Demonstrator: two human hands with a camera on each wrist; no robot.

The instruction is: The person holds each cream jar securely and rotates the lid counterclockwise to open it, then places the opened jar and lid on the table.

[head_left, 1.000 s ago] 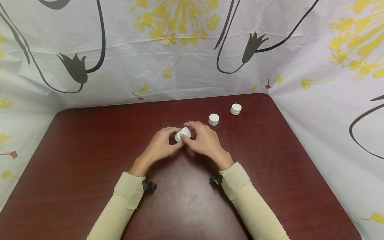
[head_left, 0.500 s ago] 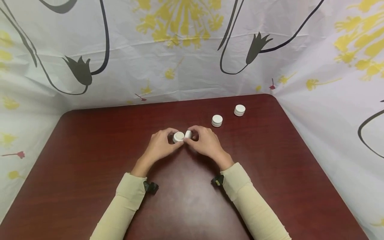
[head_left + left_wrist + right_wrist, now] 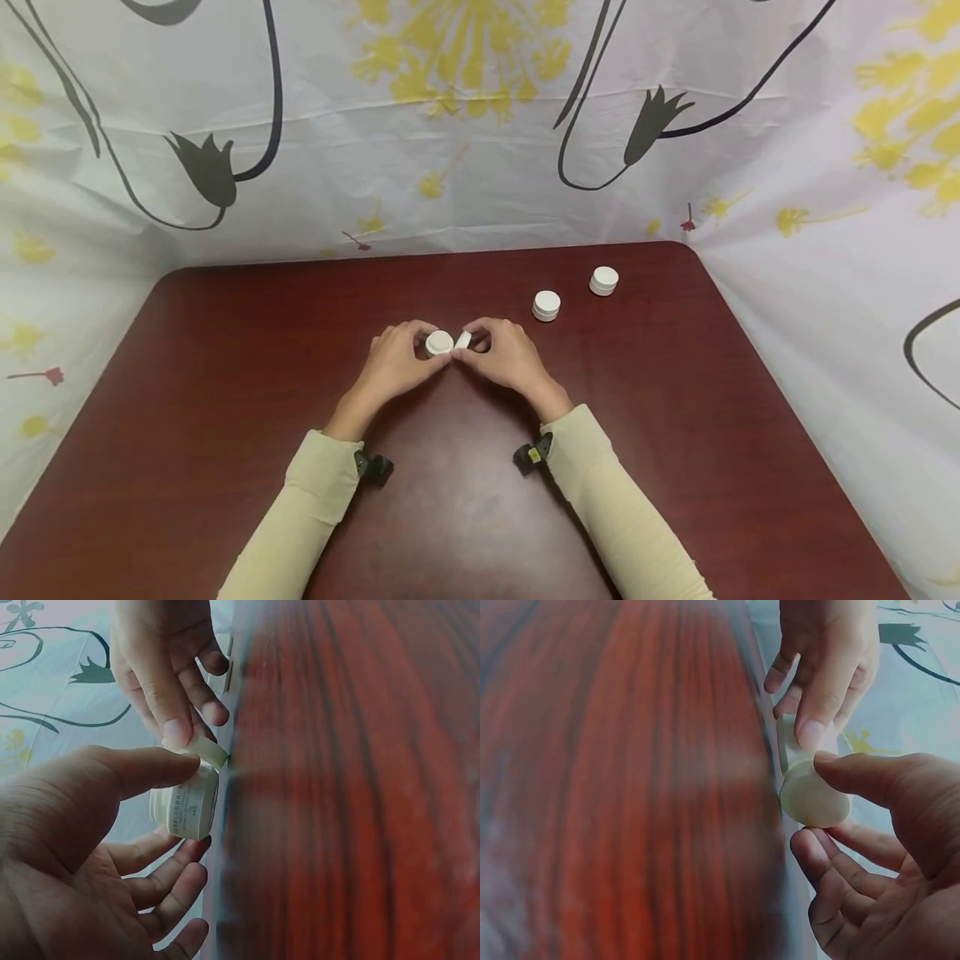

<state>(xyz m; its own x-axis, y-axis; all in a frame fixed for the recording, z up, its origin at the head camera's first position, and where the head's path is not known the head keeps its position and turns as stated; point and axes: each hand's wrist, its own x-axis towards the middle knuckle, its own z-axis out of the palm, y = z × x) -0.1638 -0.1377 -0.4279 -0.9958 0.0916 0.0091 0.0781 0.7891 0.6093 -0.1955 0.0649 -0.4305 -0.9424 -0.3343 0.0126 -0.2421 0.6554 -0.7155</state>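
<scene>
My left hand grips a small white jar between thumb and fingers, its top facing up without the lid. Small print runs along the side of the jar in the left wrist view. Between thumb and fingertips, my right hand pinches a round white lid, tilted on edge just right of the jar. In the right wrist view the smooth flat face of the lid shows, with the jar close behind it. Whether lid and jar touch, I cannot tell.
Two more white lidded jars stand toward the back right of the dark red wooden table: a nearer jar and a farther jar. A patterned white cloth hangs behind the table and along its sides.
A second ago the lid overlapped the jar's top. My right hand has moved it off to the right and tipped it on edge, exposing the jar's top. The head view has shifted slightly.
</scene>
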